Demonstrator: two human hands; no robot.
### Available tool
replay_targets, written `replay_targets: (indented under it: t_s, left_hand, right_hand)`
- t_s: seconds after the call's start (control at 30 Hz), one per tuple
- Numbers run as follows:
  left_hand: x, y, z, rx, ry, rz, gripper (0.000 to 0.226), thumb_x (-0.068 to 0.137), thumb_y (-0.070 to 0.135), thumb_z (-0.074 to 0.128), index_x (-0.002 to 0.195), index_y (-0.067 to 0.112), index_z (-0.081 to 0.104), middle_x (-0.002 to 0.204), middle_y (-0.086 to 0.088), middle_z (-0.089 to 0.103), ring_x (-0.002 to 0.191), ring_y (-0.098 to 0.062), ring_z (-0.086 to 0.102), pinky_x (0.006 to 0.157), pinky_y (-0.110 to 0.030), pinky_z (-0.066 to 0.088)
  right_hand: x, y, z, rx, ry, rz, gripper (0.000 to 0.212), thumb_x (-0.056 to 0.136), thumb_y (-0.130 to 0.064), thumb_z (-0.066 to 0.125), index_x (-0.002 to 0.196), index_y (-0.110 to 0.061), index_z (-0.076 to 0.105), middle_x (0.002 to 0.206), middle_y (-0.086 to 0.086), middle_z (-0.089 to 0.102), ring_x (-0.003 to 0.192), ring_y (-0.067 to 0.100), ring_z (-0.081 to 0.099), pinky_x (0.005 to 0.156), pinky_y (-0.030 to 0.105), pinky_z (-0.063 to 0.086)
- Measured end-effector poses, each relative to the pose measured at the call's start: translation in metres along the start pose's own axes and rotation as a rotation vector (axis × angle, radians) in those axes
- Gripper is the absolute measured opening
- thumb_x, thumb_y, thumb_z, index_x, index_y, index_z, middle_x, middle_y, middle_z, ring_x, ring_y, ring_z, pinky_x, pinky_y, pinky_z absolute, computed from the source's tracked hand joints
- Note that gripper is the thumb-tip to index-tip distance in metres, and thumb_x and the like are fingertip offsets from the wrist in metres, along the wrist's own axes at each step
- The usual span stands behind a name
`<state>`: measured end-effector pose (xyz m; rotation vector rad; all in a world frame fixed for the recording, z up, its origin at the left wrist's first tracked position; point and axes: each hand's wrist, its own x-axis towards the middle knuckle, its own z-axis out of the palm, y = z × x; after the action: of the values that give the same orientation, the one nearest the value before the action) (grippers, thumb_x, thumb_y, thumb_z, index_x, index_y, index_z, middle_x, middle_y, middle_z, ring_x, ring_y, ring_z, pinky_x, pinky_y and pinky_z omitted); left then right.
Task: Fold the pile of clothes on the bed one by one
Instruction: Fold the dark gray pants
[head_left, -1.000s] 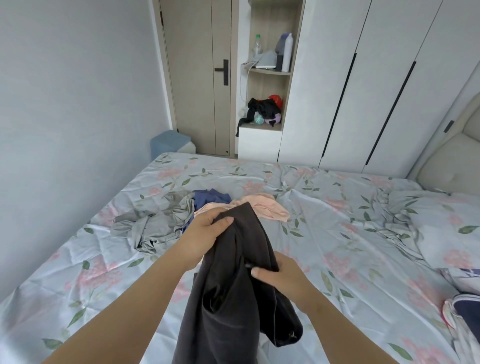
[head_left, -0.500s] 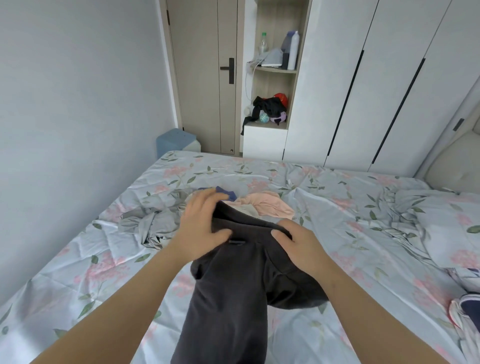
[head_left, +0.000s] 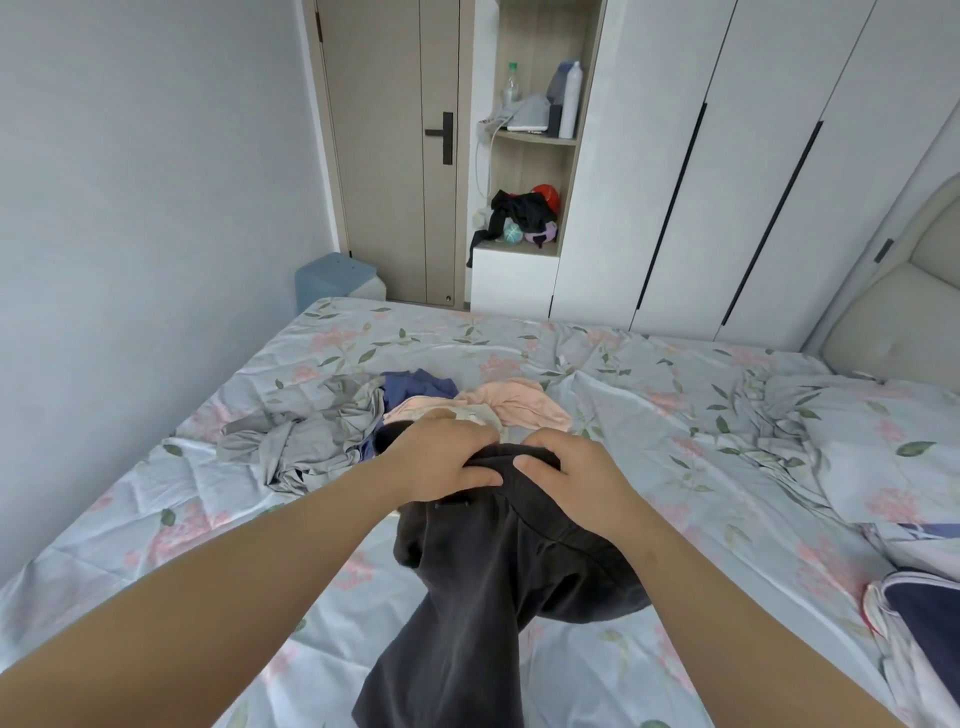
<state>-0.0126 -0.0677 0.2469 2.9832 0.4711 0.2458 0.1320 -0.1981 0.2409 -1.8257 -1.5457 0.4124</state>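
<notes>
A dark grey garment lies lengthwise on the floral bed sheet, running from the pile toward me. My left hand and my right hand sit side by side on its far end, both gripping bunched fabric with thumbs underneath. Just beyond the hands is the pile: a crumpled light grey garment at the left, a navy piece behind it and a pink garment at the right. A pale item under the pink one is partly hidden by my hands.
A pillow in the same floral cover lies at the right, with folded navy and white fabric at the right edge. Behind the bed stand a white wardrobe, an open shelf niche, a door and a blue bin.
The dark garment came down from being held up in front of me onto the bed. My two hands moved forward and closer together at its far end.
</notes>
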Motion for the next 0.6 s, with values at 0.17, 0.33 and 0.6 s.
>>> replay_targets:
  t_s: [0.17,0.33,0.6]
  left_hand:
    - [-0.005,0.002,-0.013,-0.290,-0.071,-0.058,0.026,0.096,0.032,0.053,0.080,0.011,0.057,0.074,0.006,0.050,0.071,-0.008,0.047,0.064,-0.018,0.034]
    - [-0.009,0.000,-0.043,-0.538,-0.081,-0.197,0.034,0.097,0.025,0.051,0.064,0.020,0.053,0.061,0.009,0.048,0.056,0.008,0.047,0.059,-0.007,0.036]
    - [-0.012,-0.016,-0.068,-0.670,0.054,-0.243,0.030,0.091,0.029,0.059,0.063,0.019,0.060,0.056,0.016,0.051,0.054,0.003,0.046,0.055,-0.008,0.037]
  right_hand:
    - [-0.012,0.004,0.004,0.361,0.136,0.147,0.043,0.078,-0.018,0.072,0.082,-0.048,0.041,0.093,-0.009,0.063,0.090,0.010,0.060,0.080,0.027,0.046]
    - [-0.018,0.008,0.013,0.236,0.206,-0.001,0.038,0.078,-0.018,0.070,0.077,-0.042,0.042,0.088,-0.010,0.059,0.084,0.010,0.058,0.076,0.028,0.045]
    - [-0.024,0.030,0.025,-0.014,0.047,0.014,0.036,0.080,-0.034,0.068,0.087,-0.056,0.040,0.093,-0.027,0.057,0.084,-0.001,0.057,0.075,0.018,0.044]
